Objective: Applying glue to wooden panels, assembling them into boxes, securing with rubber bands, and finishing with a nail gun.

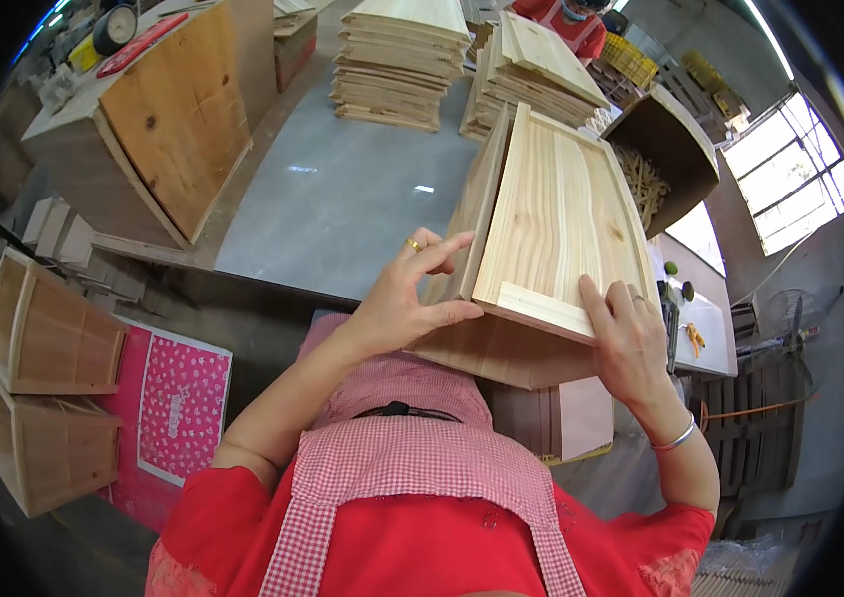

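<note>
A pale wooden box point(561, 214) sits tilted at the front right of the grey table, its framed panel facing up. Along its left runs a side board point(482, 194), with a narrow dark gap between that board and the panel. My left hand point(404, 297) pinches the near left corner, thumb at the panel's edge and index finger against the side board. At the near right corner, my right hand point(629, 336) grips the panel with fingers on top; its thumb is hidden. Below the panel's near edge, a lower curved board point(511, 364) shows.
Stacks of wooden panels point(402, 65) stand at the back. A dark bin point(675, 149) of thin wood strips is at the right, near orange-handled pliers point(695, 340). Wooden boxes point(64, 328) stand at left beside a pink patterned sheet point(183, 403). A co-worker point(571, 25) is behind.
</note>
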A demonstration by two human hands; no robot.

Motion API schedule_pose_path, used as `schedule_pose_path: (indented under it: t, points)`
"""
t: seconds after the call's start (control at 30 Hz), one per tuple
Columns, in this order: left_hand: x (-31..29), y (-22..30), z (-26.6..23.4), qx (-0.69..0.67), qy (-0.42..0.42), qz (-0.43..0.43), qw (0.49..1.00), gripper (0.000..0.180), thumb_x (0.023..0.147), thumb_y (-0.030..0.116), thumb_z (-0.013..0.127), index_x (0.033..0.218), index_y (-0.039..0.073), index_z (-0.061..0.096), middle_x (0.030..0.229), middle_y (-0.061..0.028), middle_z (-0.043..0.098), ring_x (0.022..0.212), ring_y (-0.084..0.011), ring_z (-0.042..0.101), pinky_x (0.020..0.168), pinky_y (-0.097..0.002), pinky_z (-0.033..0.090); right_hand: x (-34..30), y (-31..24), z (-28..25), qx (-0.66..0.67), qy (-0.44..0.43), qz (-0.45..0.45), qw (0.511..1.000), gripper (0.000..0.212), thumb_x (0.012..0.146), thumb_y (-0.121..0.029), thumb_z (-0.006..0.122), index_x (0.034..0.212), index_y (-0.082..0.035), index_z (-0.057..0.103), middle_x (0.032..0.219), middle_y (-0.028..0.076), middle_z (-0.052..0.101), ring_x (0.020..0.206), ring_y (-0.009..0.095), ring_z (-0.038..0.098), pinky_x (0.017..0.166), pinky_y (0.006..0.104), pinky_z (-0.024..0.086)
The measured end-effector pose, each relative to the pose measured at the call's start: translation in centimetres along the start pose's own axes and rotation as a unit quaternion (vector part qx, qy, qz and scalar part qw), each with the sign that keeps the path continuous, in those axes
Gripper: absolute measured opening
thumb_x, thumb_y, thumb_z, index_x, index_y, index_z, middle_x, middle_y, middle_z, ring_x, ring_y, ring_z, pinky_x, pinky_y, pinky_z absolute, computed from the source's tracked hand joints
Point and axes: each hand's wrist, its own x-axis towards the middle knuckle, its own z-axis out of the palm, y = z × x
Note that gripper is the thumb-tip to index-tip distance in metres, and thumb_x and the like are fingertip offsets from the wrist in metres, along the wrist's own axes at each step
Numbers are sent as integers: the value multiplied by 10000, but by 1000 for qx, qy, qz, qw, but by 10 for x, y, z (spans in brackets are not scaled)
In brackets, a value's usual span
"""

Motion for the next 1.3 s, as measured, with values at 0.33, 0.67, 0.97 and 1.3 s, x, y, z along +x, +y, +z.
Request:
schedule_pose_path:
  t: [0.33,0.67,0.97,1.3]
  points:
    - [1,-5,-1,-22,-11,-9,1000,768,763,173,835,1448,92,498,1030,-46,493,1021,-178,531,978,-333,467,0,-3,7,5,1,8,1000,434,811,-82,563,1235,7,569,846,98,502,788,248,563,640,350,449]
    - [2,-4,-1,-9,-21,16,1000,703,768,139,822,1410,84,540,1093,-52,506,1026,-180,535,945,-321,476,5,-4,12,22,5,-3,1000,438,810,-91,561,1238,5,565,844,98,498,789,250,564,641,351,446]
    - [2,-4,-2,3,-21,17,1000,635,774,138,817,1362,68,589,1109,-55,507,1030,-184,536,947,-317,468,6,-5,17,35,14,1,999,439,803,-90,565,1231,6,569,845,97,500,789,249,562,644,347,448]
    - [0,-8,-2,2,-22,34,999,630,799,108,786,1382,38,560,1161,-64,504,1073,-183,536,968,-316,455,6,-9,21,42,31,9,999,440,789,-86,569,1218,7,573,840,87,501,775,239,567,651,346,447]
